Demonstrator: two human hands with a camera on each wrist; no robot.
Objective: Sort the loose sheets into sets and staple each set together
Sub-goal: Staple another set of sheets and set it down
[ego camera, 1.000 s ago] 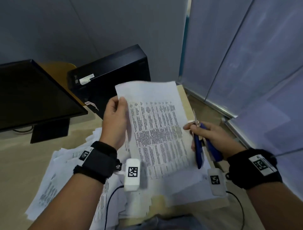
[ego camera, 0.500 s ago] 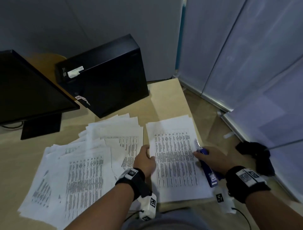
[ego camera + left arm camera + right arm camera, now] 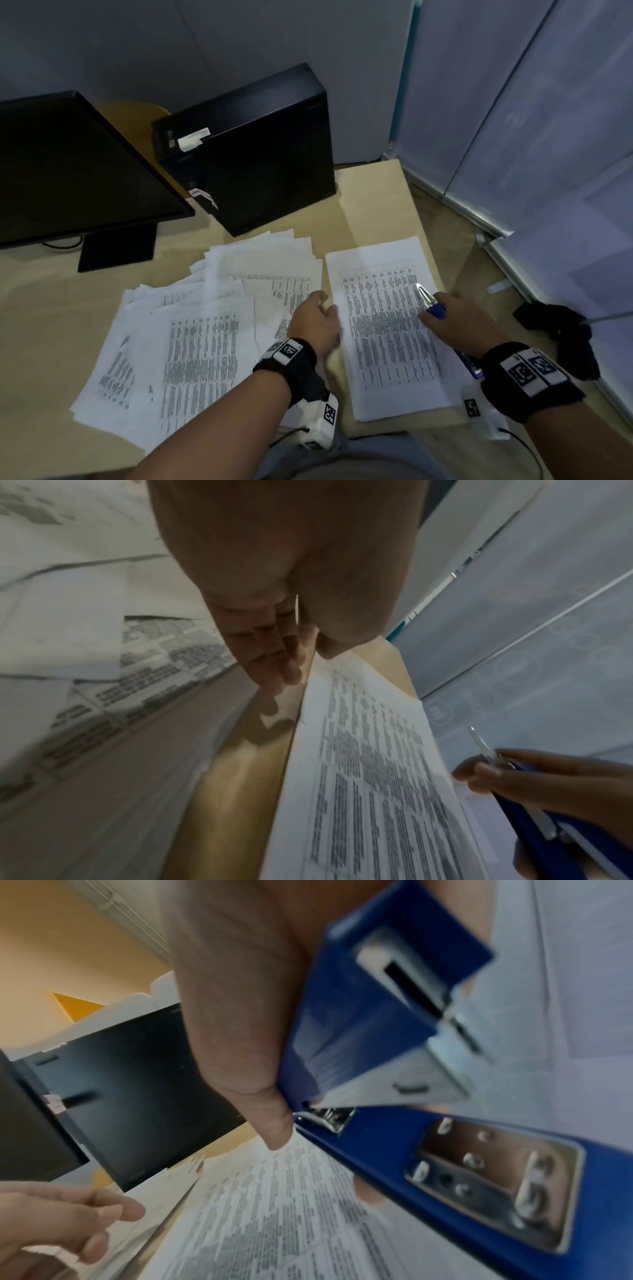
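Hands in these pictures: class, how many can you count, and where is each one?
2. The left hand hovers open between the loose sheets and the stacked set; the right hand grips the blue stapler over that set.

Bare desk (image 3: 376, 205) lies open beyond the papers (image 3: 191, 329); black computer case (image 3: 260, 154) and monitor (image 3: 68, 171) wall the rear-left.

Right hand (image 3: 457, 323) with blue stapler (image 3: 436, 310) over printed set (image 3: 383, 329)
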